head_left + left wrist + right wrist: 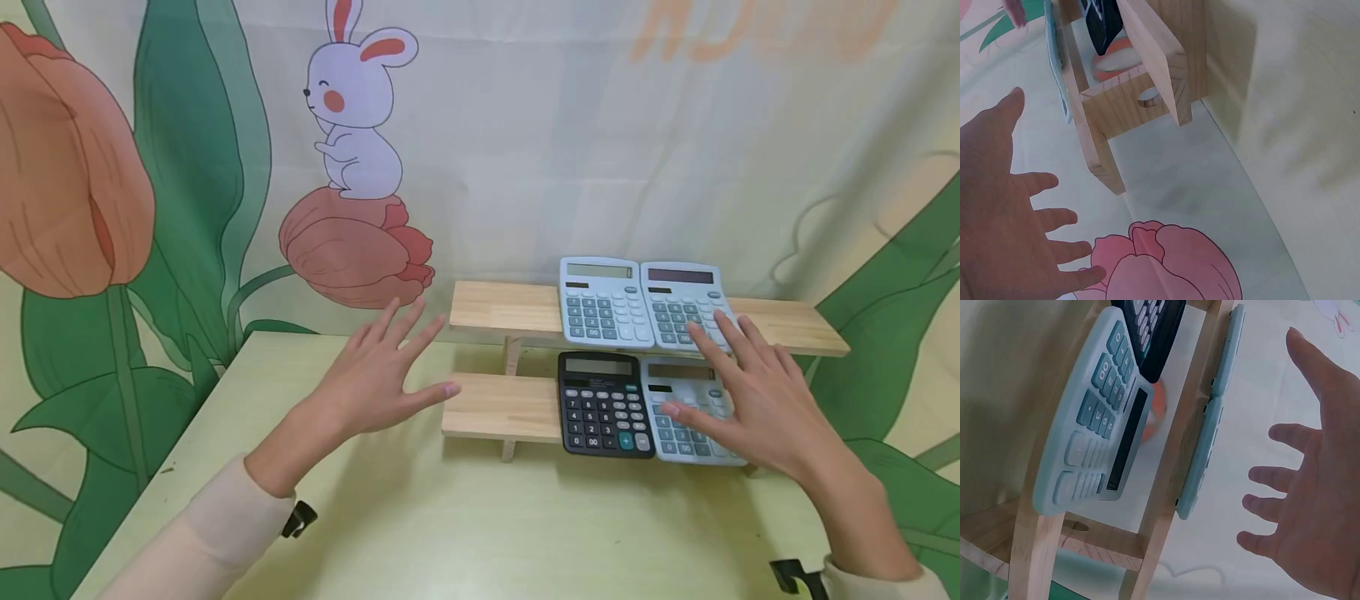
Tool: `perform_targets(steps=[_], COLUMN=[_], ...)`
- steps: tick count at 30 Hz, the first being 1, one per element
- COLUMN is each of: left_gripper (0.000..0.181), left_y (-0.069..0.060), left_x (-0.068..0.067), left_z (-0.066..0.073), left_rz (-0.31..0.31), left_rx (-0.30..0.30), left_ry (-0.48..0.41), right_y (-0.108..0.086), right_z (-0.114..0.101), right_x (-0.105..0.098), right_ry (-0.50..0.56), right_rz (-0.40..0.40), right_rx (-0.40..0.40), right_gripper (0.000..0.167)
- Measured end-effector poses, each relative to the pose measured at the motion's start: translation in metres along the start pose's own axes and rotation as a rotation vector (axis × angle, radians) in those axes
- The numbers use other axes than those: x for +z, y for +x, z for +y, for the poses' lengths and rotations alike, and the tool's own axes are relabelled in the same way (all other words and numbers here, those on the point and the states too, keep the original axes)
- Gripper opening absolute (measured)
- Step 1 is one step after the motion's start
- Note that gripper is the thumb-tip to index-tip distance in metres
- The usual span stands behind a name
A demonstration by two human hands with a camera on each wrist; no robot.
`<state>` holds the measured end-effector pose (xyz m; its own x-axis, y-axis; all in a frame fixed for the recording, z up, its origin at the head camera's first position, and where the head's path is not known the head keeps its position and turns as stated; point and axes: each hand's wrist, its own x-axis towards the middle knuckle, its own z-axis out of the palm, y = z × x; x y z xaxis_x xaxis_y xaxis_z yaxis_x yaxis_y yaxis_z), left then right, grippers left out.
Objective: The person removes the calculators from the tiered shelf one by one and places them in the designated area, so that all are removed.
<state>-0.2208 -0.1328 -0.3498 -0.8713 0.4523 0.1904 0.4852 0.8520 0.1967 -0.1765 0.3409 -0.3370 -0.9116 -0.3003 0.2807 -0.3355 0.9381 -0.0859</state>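
Note:
On a two-tier wooden rack point(502, 406), two light blue calculators point(606, 302) lean side by side on the upper shelf. The lower shelf holds a black calculator point(606, 404) with another light blue one point(686, 429) at its right. My left hand point(375, 371), fingers spread, hovers left of the rack and holds nothing; the left wrist view shows it point(1016, 219) beside the rack's end. My right hand point(765, 400) has its fingers spread in front of the right-hand calculators, covering parts of them. In the right wrist view a gap separates that hand point(1316, 481) from the calculators.
The rack stands toward the back of a pale yellow-green table point(465, 533). Behind it hangs a cloth point(495, 167) printed with a rabbit, tulips and leaves. Black straps show at both wrists.

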Motion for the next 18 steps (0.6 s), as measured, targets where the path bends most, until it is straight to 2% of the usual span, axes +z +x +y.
perform_targets(steps=[5,11,18], left_gripper=[0.094,0.090,0.082], left_y=[-0.003,-0.008,-0.014], left_x=[-0.003,-0.009,-0.010], left_z=[0.005,0.021,0.045], left_rz=[0.006,0.051,0.157], left_rx=[0.020,0.075,0.121], left_ry=[-0.010,-0.041,-0.113], right_y=[-0.001,-0.003,-0.028], right_z=[-0.003,-0.009,-0.020], right_x=[-0.004,-0.010,-0.015], right_ry=[0.011,0.041,0.209], right_rz=[0.037,0.086,0.223], right_rx=[-0.022,-0.058,-0.079], right_gripper=[0.107,0.105,0.094])
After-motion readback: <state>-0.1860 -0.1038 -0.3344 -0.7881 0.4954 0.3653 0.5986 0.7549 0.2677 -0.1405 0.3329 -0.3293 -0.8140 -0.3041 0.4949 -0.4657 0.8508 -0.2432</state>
